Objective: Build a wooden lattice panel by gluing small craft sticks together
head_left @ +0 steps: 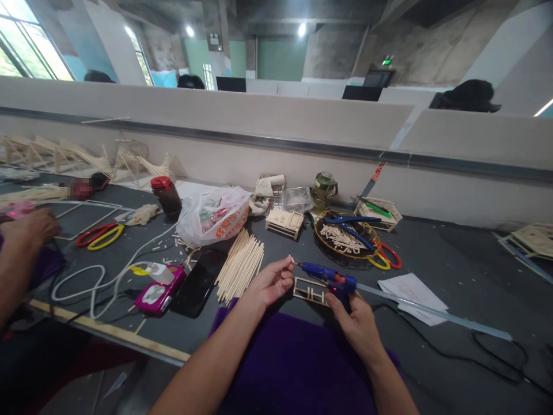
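My right hand (354, 314) is wrapped round the grip of a blue hot glue gun (322, 272), whose nozzle points left. A long clear glue stick (432, 311) sticks out of its back end. My left hand (274, 280) is closed in a pinch right at the nozzle tip; whatever its fingertips hold is too small to make out. Below the gun lies a small ladder-like frame of wooden sticks (309, 291), partly hidden by my right hand and the gun. A bundle of thin wooden sticks (242, 265) lies left of my left hand.
Beyond my hands stand a wire basket (322, 242) of short sticks and pliers, red-and-yellow scissors (386, 256) and a small wooden model (284, 223). Leftward are a black phone (196, 285), a magenta box (159, 291), a plastic bag (211, 216) and a co-worker's hand (38, 227). Paper (412, 297) lies right.
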The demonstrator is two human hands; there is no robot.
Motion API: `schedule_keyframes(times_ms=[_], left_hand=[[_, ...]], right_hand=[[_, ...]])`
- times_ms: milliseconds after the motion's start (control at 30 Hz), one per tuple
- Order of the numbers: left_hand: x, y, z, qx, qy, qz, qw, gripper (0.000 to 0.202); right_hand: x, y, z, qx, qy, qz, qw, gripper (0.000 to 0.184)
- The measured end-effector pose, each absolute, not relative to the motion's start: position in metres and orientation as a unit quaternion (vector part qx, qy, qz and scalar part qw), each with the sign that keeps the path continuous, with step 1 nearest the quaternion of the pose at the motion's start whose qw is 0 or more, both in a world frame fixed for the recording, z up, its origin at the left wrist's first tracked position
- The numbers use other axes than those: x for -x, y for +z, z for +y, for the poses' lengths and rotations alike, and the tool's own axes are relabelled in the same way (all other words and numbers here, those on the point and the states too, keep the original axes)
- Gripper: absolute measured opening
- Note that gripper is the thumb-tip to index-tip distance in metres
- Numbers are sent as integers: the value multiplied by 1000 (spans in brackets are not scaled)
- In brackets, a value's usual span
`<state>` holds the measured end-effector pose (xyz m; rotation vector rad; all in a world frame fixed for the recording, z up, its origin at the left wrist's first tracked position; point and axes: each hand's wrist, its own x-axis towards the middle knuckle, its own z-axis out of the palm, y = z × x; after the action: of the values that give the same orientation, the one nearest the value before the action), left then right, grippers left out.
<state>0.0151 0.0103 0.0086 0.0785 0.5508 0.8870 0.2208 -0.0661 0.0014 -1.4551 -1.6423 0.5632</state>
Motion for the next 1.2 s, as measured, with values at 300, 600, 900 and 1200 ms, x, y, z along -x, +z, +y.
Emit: schedule_keyframes(times_ms=[300, 600, 900, 1200], left_hand=[[-15, 7, 10, -43, 424, 267, 864, 10], [-15, 7, 11, -35, 424, 251, 869, 11], [-15, 8, 10, -33, 426, 247, 870, 13], [-15, 9, 11, -64, 429, 259, 863, 12]], right_hand=[[-220, 2, -67, 580, 218, -663, 420, 45], [-220, 2, -66, 578, 228, -660, 422, 45], [-221, 2, -67, 584, 228, -657, 418, 46], [-225, 3, -66, 584, 224, -666, 407, 46]])
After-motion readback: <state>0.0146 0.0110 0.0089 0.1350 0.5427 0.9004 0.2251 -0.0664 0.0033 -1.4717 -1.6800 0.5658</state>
